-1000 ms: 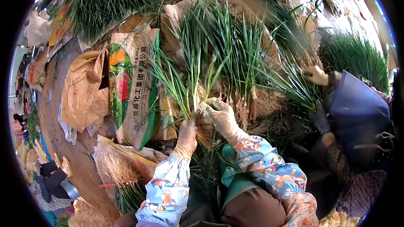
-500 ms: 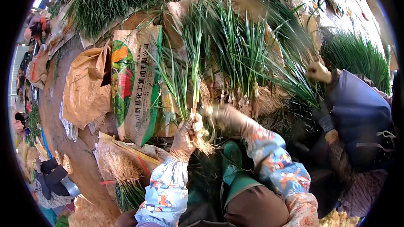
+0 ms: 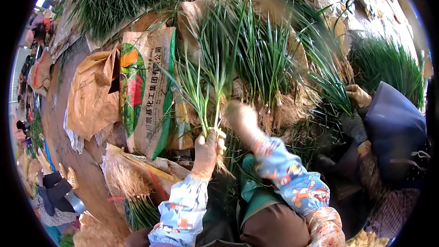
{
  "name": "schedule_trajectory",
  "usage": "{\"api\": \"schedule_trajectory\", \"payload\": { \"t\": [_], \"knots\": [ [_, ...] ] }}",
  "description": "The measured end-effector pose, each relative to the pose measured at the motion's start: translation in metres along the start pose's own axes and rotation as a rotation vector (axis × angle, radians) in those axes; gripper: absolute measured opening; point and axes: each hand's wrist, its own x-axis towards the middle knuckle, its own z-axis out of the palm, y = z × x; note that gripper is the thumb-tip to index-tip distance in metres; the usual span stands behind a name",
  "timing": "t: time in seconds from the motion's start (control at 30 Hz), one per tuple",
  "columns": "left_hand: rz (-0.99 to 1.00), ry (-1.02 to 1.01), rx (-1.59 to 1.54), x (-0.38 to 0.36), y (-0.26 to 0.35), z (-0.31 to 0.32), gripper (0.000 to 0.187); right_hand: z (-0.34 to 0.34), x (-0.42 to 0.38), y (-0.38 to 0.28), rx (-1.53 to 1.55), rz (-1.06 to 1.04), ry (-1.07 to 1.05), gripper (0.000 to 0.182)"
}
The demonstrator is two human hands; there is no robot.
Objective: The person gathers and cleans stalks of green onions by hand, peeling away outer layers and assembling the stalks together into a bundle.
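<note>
My left hand, in a pale, soiled glove, is closed around the lower stems of a small bunch of spring onions. Their leaves point up and away, and stringy roots hang below my fingers. My right hand is smeared by motion, so its fingers do not show clearly. It is just right of the held bunch, close to the root ends of a row of spring onions laid out on sacking. White bulbs and tangled roots edge that row.
A printed sack and a crumpled brown paper sack lie to the left. A rooted bundle is at lower left. On the right, a co-worker's gloved hands hold greens. A large leafy pile stands at the back.
My left hand has shifted slightly right and down, and its fingers now cover the bulbs that showed before. My right hand remains blurred nearby. The co-worker's hands have come together at the greens.
</note>
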Motion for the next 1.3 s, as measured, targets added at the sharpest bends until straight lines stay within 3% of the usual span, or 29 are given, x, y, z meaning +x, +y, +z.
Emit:
{"api": "schedule_trajectory", "payload": {
  "t": [0.03,0.1,0.13,0.17,0.2,0.27,0.33,0.4,0.47,0.6,0.67,0.7,0.77,0.87,0.93,0.97,1.03,1.07,1.1,1.13,1.17,1.23,1.3],
  "knots": [
    [0.128,-0.001,-0.046,-0.012,0.012,0.007,0.042,0.05,0.011,0.049,0.074,-0.08,0.084,0.013],
    [0.28,0.172,-0.066,-0.024,0.043,0.002,0.037,0.05,0.008,0.069,-0.317,-0.336,-0.041,0.01],
    [0.361,0.294,-0.145,-0.023,0.057,0.002,0.035,-0.025,-0.001,0.041,-0.8,-0.502,-0.256,0.01],
    [0.393,0.274,-0.129,-0.014,0.061,-0.01,0.034,-0.077,0.013,0.013,-0.249,-0.619,-0.968,0.015],
    [0.422,0.258,-0.112,-0.005,0.063,-0.025,0.034,-0.037,-0.011,0.019,0.25,-0.348,-1.208,0.024],
    [0.371,0.179,-0.153,0.015,0.059,-0.04,0.036,-0.037,-0.017,-0.002,0.031,-0.674,-1.311,0.037],
    [0.252,0.038,-0.355,0.025,0.045,-0.038,0.041,-0.055,0.035,-0.023,0.091,-0.141,-0.95,0.039],
    [0.05,-0.057,-0.325,0.032,0.03,-0.033,0.041,-0.039,0.074,-0.019,0.3,0.075,-0.323,0.038],
    [-0.114,-0.149,-0.314,0.033,0.008,-0.031,0.038,-0.011,0.11,-0.021,0.094,0.076,-0.311,0.036],
    [0.018,-0.115,-0.203,0.023,0.003,-0.017,0.035,-0.008,0.124,-0.002,-0.066,-0.048,-0.386,0.034],
    [0.258,0.047,0.011,0.028,0.0,-0.022,0.039,-0.014,0.112,0.014,0.256,0.167,-0.281,0.026],
    [0.224,0.084,-0.045,0.026,0.004,-0.016,0.044,-0.016,0.094,0.026,0.428,0.15,-0.145,0.025],
    [0.192,0.059,0.006,0.024,0.007,-0.015,0.044,-0.014,0.067,0.042,0.067,-0.491,-0.151,0.022],
    [0.063,0.109,0.224,0.021,0.0,-0.005,0.038,-0.014,0.008,0.016,0.164,-0.678,0.124,0.01],
    [0.124,0.067,0.29,0.021,-0.005,-0.002,0.035,-0.049,-0.012,-0.017,0.248,-0.291,-0.005,0.008],
    [0.123,0.068,0.293,0.02,-0.005,-0.003,0.035,-0.046,-0.013,-0.021,0.252,-0.289,-0.006,0.008],
    [-0.08,0.103,0.095,0.02,-0.001,-0.007,0.032,-0.037,-0.012,-0.022,0.256,-0.135,-0.022,0.005],
    [-0.181,0.119,-0.011,0.019,0.002,-0.009,0.031,-0.025,-0.01,-0.01,0.251,-0.141,-0.021,0.005],
    [-0.014,-0.049,-0.092,0.015,0.002,-0.015,0.031,-0.003,-0.004,0.016,0.217,-0.165,-0.196,0.006],
    [0.048,-0.131,-0.454,0.002,0.011,-0.008,0.023,0.023,0.0,0.045,0.188,-0.183,-0.37,0.008],
    [0.025,-0.199,-0.533,0.002,0.012,-0.011,0.023,0.044,0.007,0.066,0.161,-0.202,-0.541,0.01],
    [-0.043,-0.24,-0.67,0.004,0.005,-0.018,0.026,0.01,-0.004,0.049,0.259,-0.37,-0.82,0.017],
    [-0.113,-0.34,-0.721,0.012,0.001,-0.025,0.024,-0.021,-0.019,0.02,0.412,-0.449,-0.924,0.025]
  ]
}}
